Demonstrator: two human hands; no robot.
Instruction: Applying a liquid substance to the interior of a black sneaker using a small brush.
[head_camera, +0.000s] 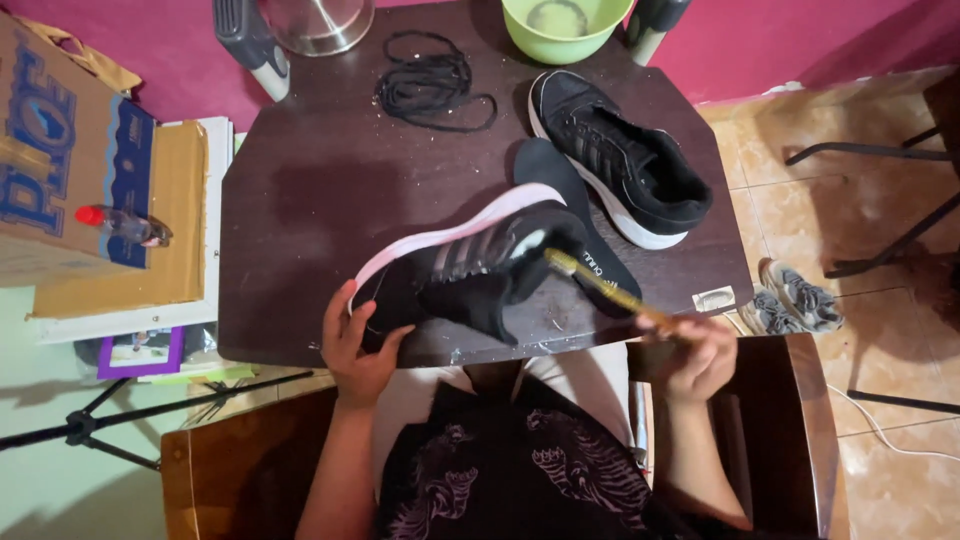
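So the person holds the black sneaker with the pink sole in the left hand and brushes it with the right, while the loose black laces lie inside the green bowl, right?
Not quite: the head view shows the black laces on the dark table, beside the green bowl. The rest holds.

black sneaker (470, 265) with pale sole, tipped on its side at the table's near edge; yellow-handled brush (600, 285) bristles against its collar

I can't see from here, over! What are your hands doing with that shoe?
Left hand grips black sneaker on its side. Right hand holds brush, bristles at the shoe's opening. Insole underneath; second sneaker and laces behind. Over.
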